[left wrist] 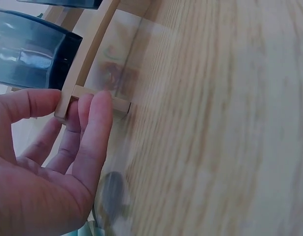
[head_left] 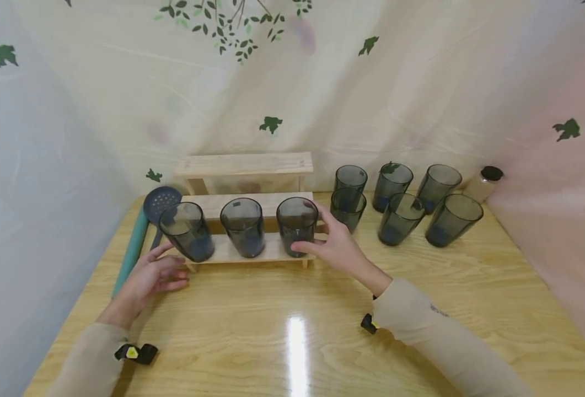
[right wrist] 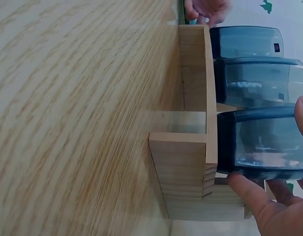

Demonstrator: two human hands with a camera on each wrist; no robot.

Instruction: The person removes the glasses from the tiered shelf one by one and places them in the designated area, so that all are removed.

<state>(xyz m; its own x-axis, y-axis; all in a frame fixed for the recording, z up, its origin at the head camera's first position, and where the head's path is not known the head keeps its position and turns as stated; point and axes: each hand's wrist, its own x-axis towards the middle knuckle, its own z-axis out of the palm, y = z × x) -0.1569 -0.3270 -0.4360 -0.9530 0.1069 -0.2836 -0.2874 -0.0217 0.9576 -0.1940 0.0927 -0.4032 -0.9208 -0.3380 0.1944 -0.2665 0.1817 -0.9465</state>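
A stepped wooden rack (head_left: 245, 163) stands at the back of the table. On its lowest step three smoky dark glasses stand upright in a row: a left glass (head_left: 185, 234), a middle glass (head_left: 243, 229) and a right glass (head_left: 297, 220). My right hand (head_left: 341, 249) holds the right glass, thumb at its front near the base and fingers round its far side. In the right wrist view the base of this glass (right wrist: 261, 142) meets the step. My left hand (head_left: 147, 278) pinches the left end of the low step (left wrist: 95, 44), thumb on the board's edge, fingers by the leg.
Several more dark glasses (head_left: 453, 220) stand in two rows to the right of the rack. A small black-lidded jar (head_left: 482, 183) is behind them. At the left lie a dark slotted skimmer (head_left: 161, 202) and a teal stick-like object (head_left: 132, 248). Patterned cloth (head_left: 322, 82) encloses the table.
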